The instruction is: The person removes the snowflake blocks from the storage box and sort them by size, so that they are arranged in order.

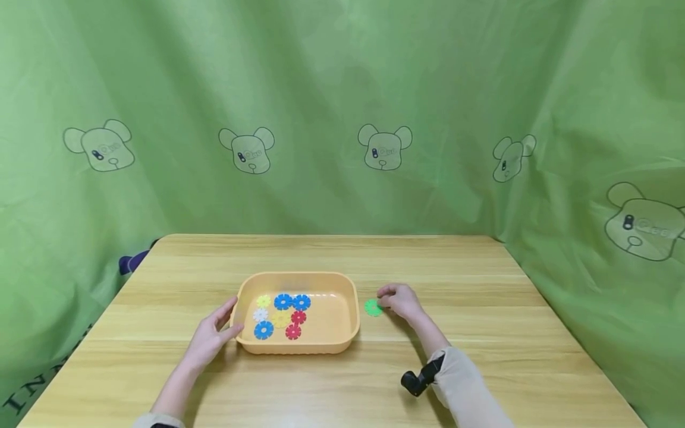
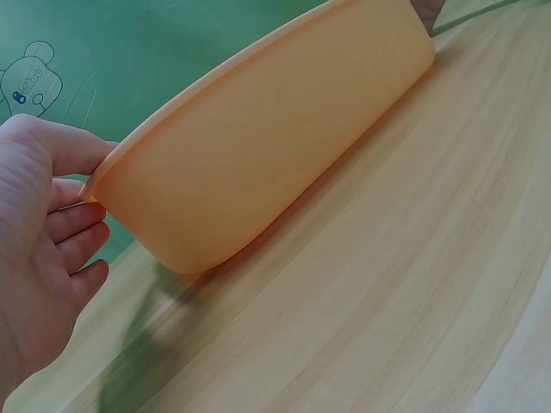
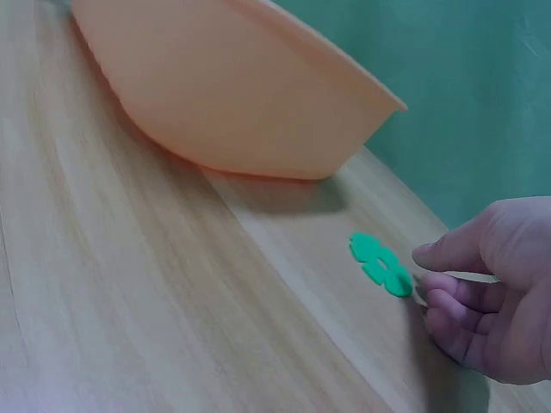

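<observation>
An orange plastic basin (image 1: 297, 349) stands on the table, several toothed plastic discs lying inside: blue (image 1: 264, 330), red (image 1: 292, 331), yellow (image 1: 264, 301) and white (image 1: 260, 314). At the basin's left end, my left hand (image 1: 210, 337) holds the rim, thumb over it and fingers on the outer side. To the right of the basin, a green flower-shaped disc (image 3: 381, 265) appears to lie flat on the wood. My right hand (image 3: 499, 288) is at its right edge, fingers loosely bent, with a gap between thumb and forefinger. Whether a fingertip touches the disc is hard to tell.
The wooden table (image 1: 417, 255) extends around the basin. Green curtains (image 1: 321, 202) with bear-face prints hang behind it and along both sides. A black wrist camera (image 1: 414, 382) sits on the right sleeve, low over the table. Something purple (image 1: 134, 261) shows beyond the left edge.
</observation>
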The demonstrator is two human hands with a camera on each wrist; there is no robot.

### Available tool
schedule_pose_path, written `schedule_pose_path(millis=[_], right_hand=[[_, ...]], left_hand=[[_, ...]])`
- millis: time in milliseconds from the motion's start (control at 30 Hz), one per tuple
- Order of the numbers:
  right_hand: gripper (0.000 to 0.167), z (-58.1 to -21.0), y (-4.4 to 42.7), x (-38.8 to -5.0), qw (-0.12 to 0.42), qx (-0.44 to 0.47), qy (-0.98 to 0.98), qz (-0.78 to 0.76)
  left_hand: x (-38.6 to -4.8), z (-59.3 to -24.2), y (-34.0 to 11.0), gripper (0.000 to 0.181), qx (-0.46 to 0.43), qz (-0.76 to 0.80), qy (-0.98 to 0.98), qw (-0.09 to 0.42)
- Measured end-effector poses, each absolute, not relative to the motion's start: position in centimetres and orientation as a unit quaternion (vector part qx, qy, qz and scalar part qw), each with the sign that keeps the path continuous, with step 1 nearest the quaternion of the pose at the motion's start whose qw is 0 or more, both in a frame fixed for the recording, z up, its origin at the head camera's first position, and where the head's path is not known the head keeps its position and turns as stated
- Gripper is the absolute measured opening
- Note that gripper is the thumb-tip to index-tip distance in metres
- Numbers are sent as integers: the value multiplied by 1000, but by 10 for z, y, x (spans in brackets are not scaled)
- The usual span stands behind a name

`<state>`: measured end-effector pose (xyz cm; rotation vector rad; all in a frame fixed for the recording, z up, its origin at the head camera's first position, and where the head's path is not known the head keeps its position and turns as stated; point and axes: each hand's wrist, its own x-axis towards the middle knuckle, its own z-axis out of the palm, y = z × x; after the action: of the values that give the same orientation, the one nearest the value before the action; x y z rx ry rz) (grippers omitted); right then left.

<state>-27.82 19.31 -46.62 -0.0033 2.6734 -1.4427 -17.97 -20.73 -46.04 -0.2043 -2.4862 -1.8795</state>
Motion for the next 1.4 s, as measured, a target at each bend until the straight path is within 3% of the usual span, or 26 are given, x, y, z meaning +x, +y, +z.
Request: schedule_pose_path(millis=[467, 867, 1400], right_hand=[[32, -427, 183, -285, 63, -15, 841, -537], [31, -384, 132, -279, 64, -57, 791, -606], [32, -401, 61, -274, 108, -62, 779, -614]], left_hand=[[-181, -458, -209, 65, -70, -602, -795, 12], [-181, -458, -210, 65, -63, -598, -799, 11], [-182, -465, -208, 66, -70, -608, -791, 20]])
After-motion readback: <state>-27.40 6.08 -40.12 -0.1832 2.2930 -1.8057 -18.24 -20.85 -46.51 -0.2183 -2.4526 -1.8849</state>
